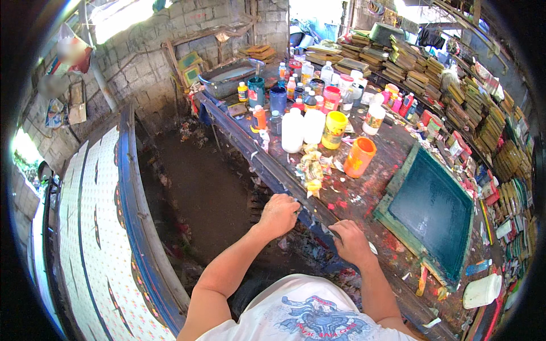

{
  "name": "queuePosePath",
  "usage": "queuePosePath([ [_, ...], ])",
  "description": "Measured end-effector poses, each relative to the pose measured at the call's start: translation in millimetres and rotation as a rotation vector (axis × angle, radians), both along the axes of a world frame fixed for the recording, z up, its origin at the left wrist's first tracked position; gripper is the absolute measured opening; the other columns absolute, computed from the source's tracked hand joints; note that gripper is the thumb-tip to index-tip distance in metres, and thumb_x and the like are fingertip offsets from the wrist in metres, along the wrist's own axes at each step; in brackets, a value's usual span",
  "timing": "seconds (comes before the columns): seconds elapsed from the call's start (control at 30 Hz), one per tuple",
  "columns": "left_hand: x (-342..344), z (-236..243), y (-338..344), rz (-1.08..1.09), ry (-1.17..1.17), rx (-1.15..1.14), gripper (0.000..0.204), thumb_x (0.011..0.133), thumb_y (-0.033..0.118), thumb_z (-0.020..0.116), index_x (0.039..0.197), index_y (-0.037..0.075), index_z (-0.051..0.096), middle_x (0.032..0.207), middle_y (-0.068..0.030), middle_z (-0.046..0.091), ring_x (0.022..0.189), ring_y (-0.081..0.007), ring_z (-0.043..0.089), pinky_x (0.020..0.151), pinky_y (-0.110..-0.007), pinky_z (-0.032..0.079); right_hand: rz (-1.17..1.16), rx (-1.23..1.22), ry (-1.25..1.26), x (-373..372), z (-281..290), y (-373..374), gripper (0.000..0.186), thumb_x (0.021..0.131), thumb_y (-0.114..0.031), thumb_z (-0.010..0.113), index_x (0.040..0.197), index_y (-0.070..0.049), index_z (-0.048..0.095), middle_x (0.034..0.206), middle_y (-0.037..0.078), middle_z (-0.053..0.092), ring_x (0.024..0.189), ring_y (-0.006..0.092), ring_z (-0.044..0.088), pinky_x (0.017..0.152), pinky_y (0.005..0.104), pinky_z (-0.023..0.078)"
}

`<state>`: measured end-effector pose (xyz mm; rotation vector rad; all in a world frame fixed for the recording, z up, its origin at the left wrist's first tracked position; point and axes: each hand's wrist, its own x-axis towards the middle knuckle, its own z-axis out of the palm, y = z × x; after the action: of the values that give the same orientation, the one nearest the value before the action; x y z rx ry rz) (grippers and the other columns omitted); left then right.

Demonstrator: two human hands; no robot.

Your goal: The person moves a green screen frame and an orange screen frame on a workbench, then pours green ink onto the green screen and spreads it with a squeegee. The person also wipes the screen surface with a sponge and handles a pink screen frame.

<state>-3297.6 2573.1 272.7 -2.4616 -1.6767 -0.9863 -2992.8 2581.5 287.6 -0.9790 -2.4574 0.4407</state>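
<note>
Over the near edge of a paint-stained worktable, my left hand is closed, its fingers curled away from view. My right hand is a little to the right at the same edge, thumb and fingers drawn together. Whatever either hand pinches is too small or hidden to name. Beyond them stand an open orange tub and a crumpled, paint-smeared rag. Right of my right hand lies a screen-printing frame with dark teal mesh and a green-stained wooden border.
Yellow tub, white bottles and many paint jars crowd the table's far part. A white container sits at the right. Stacked wooden frames line the back. On the left is a long, white-patterned printing table, across a dirt floor.
</note>
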Motion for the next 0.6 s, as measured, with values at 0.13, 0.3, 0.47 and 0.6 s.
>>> queuePosePath([
  [0.13, -64.9, -10.7, 3.8, 0.119, -0.057, 0.042, 0.011, 0.082, 0.009, 0.082, 0.084, 0.003, 0.072, 0.088, -0.0139, 0.071, 0.094, -0.0378, 0.069, 0.09, -0.052, 0.054, 0.036, -0.006, 0.022, -52.0, -11.3, 33.2, 0.038, 0.084, 0.0, 0.076, 0.122, -0.004, 0.075, 0.122, 0.016, 0.073, 0.123, 0.0385, 0.067, 0.108, 0.0482, 0.056],
  [0.3, -113.7, -11.6, 10.6, 0.235, -0.065, -0.002, 0.017, 0.085, 0.01, 0.083, 0.079, 0.003, 0.068, 0.086, -0.0155, 0.07, 0.092, -0.0386, 0.068, 0.087, -0.051, 0.054, 0.127, 0.009, 0.02, -101.2, -3.6, 69.8, 0.037, 0.085, 0.0, 0.075, 0.121, -0.003, 0.075, 0.122, 0.018, 0.073, 0.121, 0.0393, 0.067, 0.106, 0.0486, 0.056],
  [0.47, -139.4, -18.4, 32.3, 0.249, -0.146, 0.041, 0.017, 0.085, 0.01, 0.084, 0.08, 0.003, 0.069, 0.087, -0.0161, 0.072, 0.091, -0.0382, 0.069, 0.085, -0.051, 0.054, 0.186, 0.012, 0.061, -144.3, -1.8, 101.7, 0.036, 0.085, 0.0, 0.075, 0.121, -0.002, 0.075, 0.121, 0.019, 0.073, 0.118, 0.0398, 0.068, 0.105, 0.0487, 0.056],
  [0.6, -170.7, -17.4, 58.1, 0.251, -0.12, 0.022, 0.014, 0.084, 0.008, 0.083, 0.081, 0.003, 0.07, 0.087, -0.0153, 0.072, 0.091, -0.0376, 0.069, 0.085, -0.051, 0.054, 0.262, -0.013, 0.097, -191.2, -10.2, 132.1, 0.037, 0.085, -0.001, 0.076, 0.121, -0.002, 0.075, 0.121, 0.019, 0.073, 0.119, 0.0395, 0.068, 0.107, 0.048, 0.056],
])
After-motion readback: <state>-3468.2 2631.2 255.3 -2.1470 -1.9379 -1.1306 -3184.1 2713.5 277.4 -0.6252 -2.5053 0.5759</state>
